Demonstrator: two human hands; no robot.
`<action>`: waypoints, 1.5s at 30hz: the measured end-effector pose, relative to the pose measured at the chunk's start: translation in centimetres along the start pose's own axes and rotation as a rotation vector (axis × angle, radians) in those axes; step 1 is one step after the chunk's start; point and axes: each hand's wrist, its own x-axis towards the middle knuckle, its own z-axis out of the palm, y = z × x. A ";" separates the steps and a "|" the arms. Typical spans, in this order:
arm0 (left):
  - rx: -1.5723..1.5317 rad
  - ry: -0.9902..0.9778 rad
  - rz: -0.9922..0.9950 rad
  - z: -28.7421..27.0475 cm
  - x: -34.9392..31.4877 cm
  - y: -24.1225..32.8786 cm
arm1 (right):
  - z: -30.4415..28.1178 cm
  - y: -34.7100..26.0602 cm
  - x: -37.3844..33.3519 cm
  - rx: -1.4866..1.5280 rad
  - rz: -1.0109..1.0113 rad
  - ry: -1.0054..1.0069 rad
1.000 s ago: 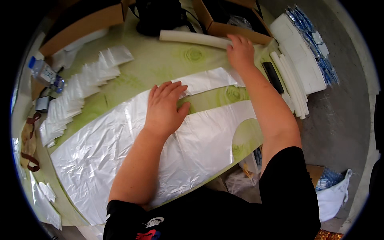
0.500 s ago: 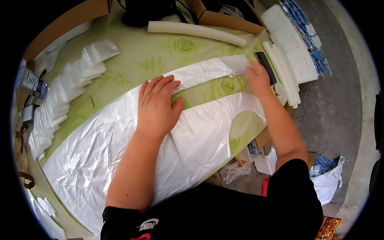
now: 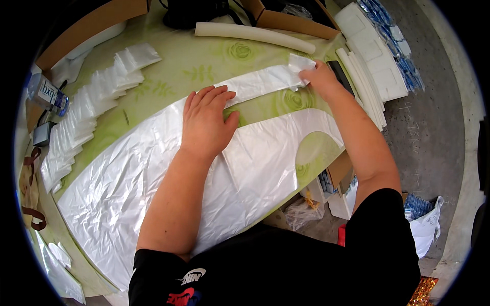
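Note:
A thin, crinkled white plastic apron lies spread across the green patterned cloth, with a rounded cut-out at its right end. Along its far side runs a long narrow strap, parted from the body by a slit. My left hand rests flat, palm down, where the strap joins the body, its fingers spread. At the strap's far right end, my right hand pinches the plastic between thumb and fingers. The tip of the strap is turned back over itself there.
Overlapping folded clear plastic packets fan out on the left. Beyond the apron lie a cream foam tube and an open cardboard box. More white tubes and a black bar sit right. A plastic bottle stands far left.
My right hand has moved slightly left and away from me, bringing the strap's end up and back over itself. My left hand stays flat in about the same place.

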 end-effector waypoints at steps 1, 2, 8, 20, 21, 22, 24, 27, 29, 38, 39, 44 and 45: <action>-0.002 0.002 -0.001 0.0 0.0 0.0 | -0.1 -0.6 -0.3 0.264 0.045 -0.012; -0.002 -0.008 -0.013 -0.1 -0.1 -0.1 | -0.3 -1.0 -0.3 0.395 0.044 0.006; -0.022 -0.030 -0.020 -0.1 0.1 0.2 | -5.4 -1.7 1.4 0.937 -0.190 0.182; -0.009 -0.002 -0.022 0.1 0.0 -0.2 | -0.1 7.9 -3.2 -0.298 -0.648 0.411; -0.002 0.003 -0.025 0.0 -0.1 -0.3 | 1.8 5.9 -5.2 -0.372 -0.760 0.326; -0.004 0.001 -0.018 -0.1 -0.2 -0.1 | 3.1 4.5 -6.3 -0.428 -0.742 0.301; -0.004 -0.027 -0.044 -0.3 -0.1 0.0 | 5.2 2.7 -7.7 -0.539 -0.700 0.260; -0.006 -0.040 -0.042 -0.3 0.1 0.2 | 6.5 0.9 -5.9 -0.557 -0.669 0.206; -0.008 -0.041 -0.030 -0.3 0.1 0.1 | 6.7 -0.1 -4.8 -0.609 -0.689 0.201; -0.026 -0.012 -0.015 -0.2 -0.1 0.0 | 4.7 0.7 1.7 -0.701 -0.786 0.362; -0.025 -0.011 -0.017 -0.1 -0.1 0.0 | 3.9 0.9 2.2 -0.673 -0.775 0.388; -0.018 -0.013 -0.019 -0.2 -0.1 0.0 | -4.0 1.7 4.4 -1.011 -0.773 0.560; -0.014 -0.016 -0.023 -0.2 0.0 0.0 | -5.1 1.8 4.7 -1.070 -0.738 0.586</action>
